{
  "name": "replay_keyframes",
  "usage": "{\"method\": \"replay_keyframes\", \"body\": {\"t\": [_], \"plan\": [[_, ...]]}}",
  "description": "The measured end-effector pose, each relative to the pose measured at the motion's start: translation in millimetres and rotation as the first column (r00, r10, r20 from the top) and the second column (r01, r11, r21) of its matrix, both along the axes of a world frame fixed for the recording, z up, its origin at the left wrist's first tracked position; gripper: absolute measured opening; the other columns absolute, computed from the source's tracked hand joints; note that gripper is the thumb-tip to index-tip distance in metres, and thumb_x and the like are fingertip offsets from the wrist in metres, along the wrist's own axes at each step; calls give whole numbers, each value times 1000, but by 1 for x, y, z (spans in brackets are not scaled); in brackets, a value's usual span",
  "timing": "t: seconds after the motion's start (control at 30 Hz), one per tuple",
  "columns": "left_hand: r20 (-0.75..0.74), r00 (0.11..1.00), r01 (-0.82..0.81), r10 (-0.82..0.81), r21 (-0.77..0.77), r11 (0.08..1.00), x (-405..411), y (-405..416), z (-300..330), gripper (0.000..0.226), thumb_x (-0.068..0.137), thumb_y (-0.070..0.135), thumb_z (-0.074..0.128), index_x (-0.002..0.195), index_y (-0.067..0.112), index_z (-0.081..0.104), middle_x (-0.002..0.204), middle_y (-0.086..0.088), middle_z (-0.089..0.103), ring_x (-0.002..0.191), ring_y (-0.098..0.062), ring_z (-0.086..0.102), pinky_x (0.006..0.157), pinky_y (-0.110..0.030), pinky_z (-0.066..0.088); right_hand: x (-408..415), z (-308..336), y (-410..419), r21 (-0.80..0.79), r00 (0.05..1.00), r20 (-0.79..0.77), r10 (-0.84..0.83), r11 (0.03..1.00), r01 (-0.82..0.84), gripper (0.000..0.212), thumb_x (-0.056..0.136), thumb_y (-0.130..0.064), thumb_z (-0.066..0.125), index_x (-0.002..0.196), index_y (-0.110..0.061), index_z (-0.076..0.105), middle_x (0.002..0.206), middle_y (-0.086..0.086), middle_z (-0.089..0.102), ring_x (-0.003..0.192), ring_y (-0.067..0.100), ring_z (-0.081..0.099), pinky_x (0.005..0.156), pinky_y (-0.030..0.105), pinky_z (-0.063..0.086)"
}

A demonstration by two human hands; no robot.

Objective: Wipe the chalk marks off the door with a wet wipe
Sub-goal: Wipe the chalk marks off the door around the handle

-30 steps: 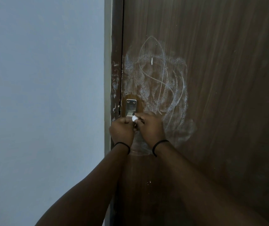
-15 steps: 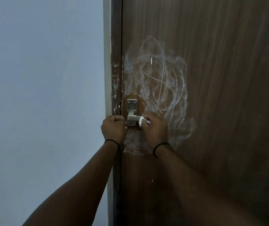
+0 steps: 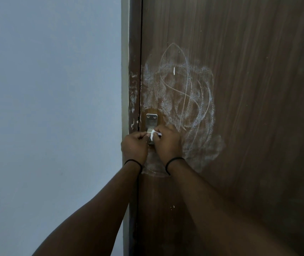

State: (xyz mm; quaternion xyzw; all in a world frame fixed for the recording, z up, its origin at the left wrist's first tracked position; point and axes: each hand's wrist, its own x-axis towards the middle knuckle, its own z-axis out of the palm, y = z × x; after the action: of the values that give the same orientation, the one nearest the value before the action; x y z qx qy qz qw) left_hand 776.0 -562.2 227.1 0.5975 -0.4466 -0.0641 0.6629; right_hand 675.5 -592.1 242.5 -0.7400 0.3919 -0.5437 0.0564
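A dark brown wooden door (image 3: 249,89) fills the right side, with smeared white chalk marks (image 3: 182,97) scrawled above and to the right of a metal latch plate (image 3: 151,120). My right hand (image 3: 167,143) pinches a small bunched white wet wipe (image 3: 154,134) against the lower part of the latch. My left hand (image 3: 134,146) is curled just left of it, fingertips at the latch's lever; what it grips is hidden. Both wrists wear a thin black band.
A brown door frame (image 3: 133,61) with pale smudges runs along the door's left edge. A plain pale blue-grey wall (image 3: 51,108) takes up the left half of the view.
My left hand has moved back right from the frame toward the latch. My right hand with the wipe stays at the latch, shifting slightly left.
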Motion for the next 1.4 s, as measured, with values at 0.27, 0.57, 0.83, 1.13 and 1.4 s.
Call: {"method": "replay_keyframes", "body": {"t": [0.27,0.57,0.83,1.13,1.4], "plan": [[-64,998,9,-10,-19,1000,-10,5,-1,16,90,18,67,103,19,76,90,5,74,81,-18,71,80,-32,58,-54,15,-12,123,981,42,-191,975,185,18,87,-15,58,89,-13,76,86,9,67,76,23,62,67,34,54],[-36,999,-5,4,-32,999,-9,4,-1,14,91,16,66,100,17,76,82,7,71,78,-15,69,68,-22,53,-37,19,-24,288,985,-166,-40,954,88,25,102,-19,44,100,-13,68,86,1,61,78,19,56,67,28,39],[20,999,-44,45,-29,999,-10,-2,0,13,89,16,66,95,18,78,79,9,69,70,2,61,56,-6,37,-19,22,-24,225,954,-296,37,974,32,23,99,-32,53,98,-26,75,93,-2,74,87,22,66,86,43,51],[82,991,-104,105,-22,994,-13,-5,4,19,91,24,66,107,17,75,99,3,74,79,-2,56,61,-5,31,-63,1,-19,413,862,500,86,851,-325,17,93,-19,67,106,-10,75,97,3,74,78,16,69,69,27,55],[23,993,-111,111,-23,994,-14,-3,6,17,88,22,70,103,15,76,95,1,75,77,-4,59,56,0,29,-34,-14,-8,335,283,939,-193,699,-632,15,97,-12,61,110,-11,67,107,10,73,71,10,73,57,20,53]]}}
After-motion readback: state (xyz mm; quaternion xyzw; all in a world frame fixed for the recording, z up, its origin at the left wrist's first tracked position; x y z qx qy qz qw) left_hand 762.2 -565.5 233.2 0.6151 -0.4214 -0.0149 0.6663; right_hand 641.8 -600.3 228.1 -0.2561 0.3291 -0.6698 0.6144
